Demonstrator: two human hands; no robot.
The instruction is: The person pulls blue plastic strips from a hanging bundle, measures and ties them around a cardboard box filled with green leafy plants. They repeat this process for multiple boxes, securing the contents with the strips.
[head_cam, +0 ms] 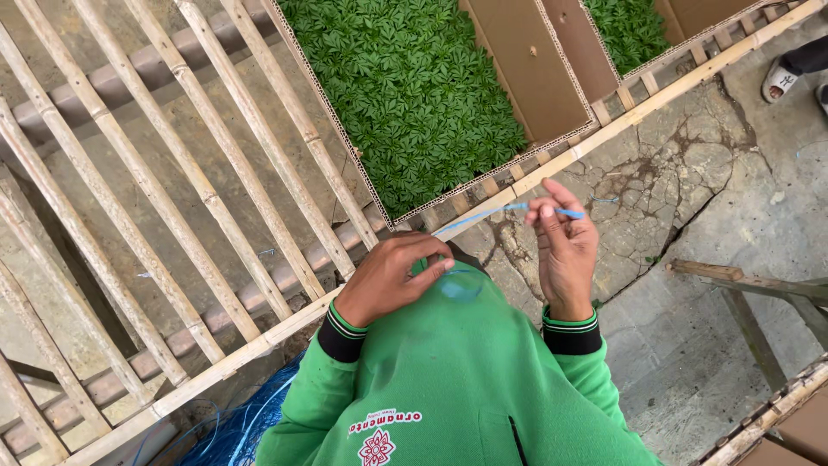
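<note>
Fingers of both hands pinch a blue strip over the bamboo rack edge.
L hand (388, 276) nips strip's (483, 213) lower end w/ thumb + forefinger, just below rack (172, 198) rail; R hand (565, 250) pinches upper end, right of rail. Strip runs taut btwn hands. Cardboard tray of green seedlings (414, 95) sits on rack, above hands.

At frame centre, the left hand (388, 274) and right hand (562, 250) pinched a blue string (483, 212) stretched between them, below a cardboard box (526, 69) of green seedlings (414, 95).
</note>
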